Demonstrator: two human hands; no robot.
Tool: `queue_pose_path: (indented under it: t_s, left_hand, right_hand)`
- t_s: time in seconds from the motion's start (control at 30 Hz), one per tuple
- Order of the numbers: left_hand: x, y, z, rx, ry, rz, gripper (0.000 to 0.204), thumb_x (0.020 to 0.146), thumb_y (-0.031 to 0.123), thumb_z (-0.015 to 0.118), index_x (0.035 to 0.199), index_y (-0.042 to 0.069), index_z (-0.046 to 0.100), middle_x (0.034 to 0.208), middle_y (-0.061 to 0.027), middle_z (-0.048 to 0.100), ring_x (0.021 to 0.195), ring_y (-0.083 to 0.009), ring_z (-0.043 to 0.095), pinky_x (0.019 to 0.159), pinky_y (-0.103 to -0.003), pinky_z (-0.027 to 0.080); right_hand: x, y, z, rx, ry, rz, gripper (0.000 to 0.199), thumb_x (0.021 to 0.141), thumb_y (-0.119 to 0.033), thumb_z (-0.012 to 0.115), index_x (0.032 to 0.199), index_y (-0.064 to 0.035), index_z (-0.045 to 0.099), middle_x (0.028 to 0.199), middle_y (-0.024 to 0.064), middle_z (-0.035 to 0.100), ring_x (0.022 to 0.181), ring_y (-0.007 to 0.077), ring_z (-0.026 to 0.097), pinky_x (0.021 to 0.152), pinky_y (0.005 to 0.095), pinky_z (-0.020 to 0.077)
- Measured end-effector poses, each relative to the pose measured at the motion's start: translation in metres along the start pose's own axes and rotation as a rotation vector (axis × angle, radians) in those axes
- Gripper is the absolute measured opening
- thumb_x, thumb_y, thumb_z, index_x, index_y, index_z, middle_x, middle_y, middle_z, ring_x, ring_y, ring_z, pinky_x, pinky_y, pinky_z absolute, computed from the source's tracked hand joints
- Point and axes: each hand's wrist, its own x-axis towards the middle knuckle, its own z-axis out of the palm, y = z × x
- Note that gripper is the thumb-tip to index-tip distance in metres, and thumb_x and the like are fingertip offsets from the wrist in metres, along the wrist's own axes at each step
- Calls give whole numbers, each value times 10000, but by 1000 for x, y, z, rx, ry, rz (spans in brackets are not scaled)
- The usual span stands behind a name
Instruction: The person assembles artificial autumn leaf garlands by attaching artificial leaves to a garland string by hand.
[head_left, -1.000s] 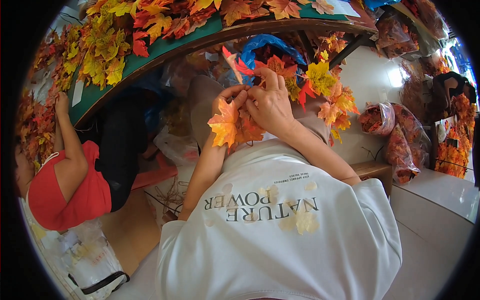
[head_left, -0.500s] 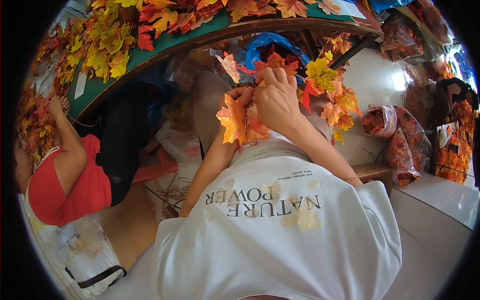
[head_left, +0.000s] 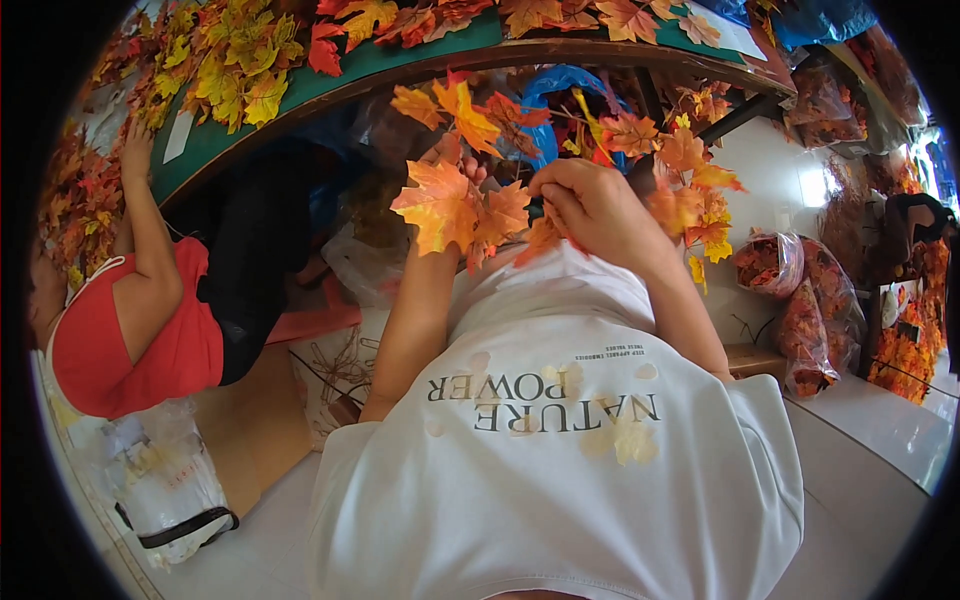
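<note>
Over my lap I hold a garland of artificial maple leaves (head_left: 440, 207) in orange, red and yellow. My left hand (head_left: 455, 160) is closed around its stem, and the orange leaves hide part of the fingers. My right hand (head_left: 605, 205) is closed too, thumb against the curled fingers, beside a small orange leaf (head_left: 540, 240). What lies between those fingertips is mostly hidden. More orange and yellow leaves (head_left: 690, 190) of the garland hang beyond my right hand.
A green-topped table (head_left: 400, 62) with piled leaves curves across ahead. Under it is a blue plastic bag (head_left: 545, 95). At left, a person in a red top (head_left: 150, 330) reaches to the table. Bagged leaves (head_left: 808, 310) and a cardboard box (head_left: 755, 360) are at right.
My hands have moved apart, the left going left and up, the right shifting right and down. More leaves now show above my left hand. The person's arm at left has risen.
</note>
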Motion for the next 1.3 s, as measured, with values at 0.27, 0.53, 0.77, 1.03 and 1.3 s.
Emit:
queue_pose_path:
  t_s: [0.27, 0.53, 0.77, 1.03, 1.3]
  left_hand:
    - [-15, -18, 42, -6, 1, 37, 213, 870, 69, 594, 1079, 36, 564, 909, -33, 564, 827, -131, 575, 762, -271, 501]
    - [-20, 2, 46, 31, -270, -106, 277, 830, 27, 618, 1100, -4, 567, 1007, -76, 583, 946, -190, 582, 851, -325, 490]
    - [-19, -9, 53, 46, -201, -148, 223, 828, 28, 634, 1036, 0, 558, 891, -98, 632, 787, -150, 628, 694, -257, 523]
    - [-10, -17, 52, 231, 47, 144, 236, 773, -3, 690, 961, -3, 546, 803, -71, 647, 691, -140, 645, 574, -210, 489]
    - [-5, -24, 65, 377, 63, 346, 216, 757, -41, 661, 943, -18, 553, 769, -55, 634, 672, -112, 616, 598, -205, 473]
  right_hand:
    - [9, 18, 38, 61, 35, 196, 269, 805, -185, 633, 979, 20, 616, 779, 141, 626, 665, 151, 621, 574, 279, 477]
    - [3, 50, 13, 912, -196, 415, 207, 838, -126, 638, 954, 45, 629, 864, 51, 637, 757, 93, 609, 669, 229, 496]
    - [1, 70, 19, 1378, -206, 408, 256, 878, -124, 569, 1046, 68, 598, 927, 101, 650, 786, 137, 642, 708, 246, 529]
    - [2, 76, -24, 584, -41, 432, 224, 835, -29, 530, 1015, 60, 630, 939, 102, 659, 833, 137, 633, 762, 239, 499]
    - [8, 49, -57, 631, 239, 415, 334, 874, -238, 587, 1100, 6, 616, 985, 78, 646, 919, 146, 584, 816, 248, 450]
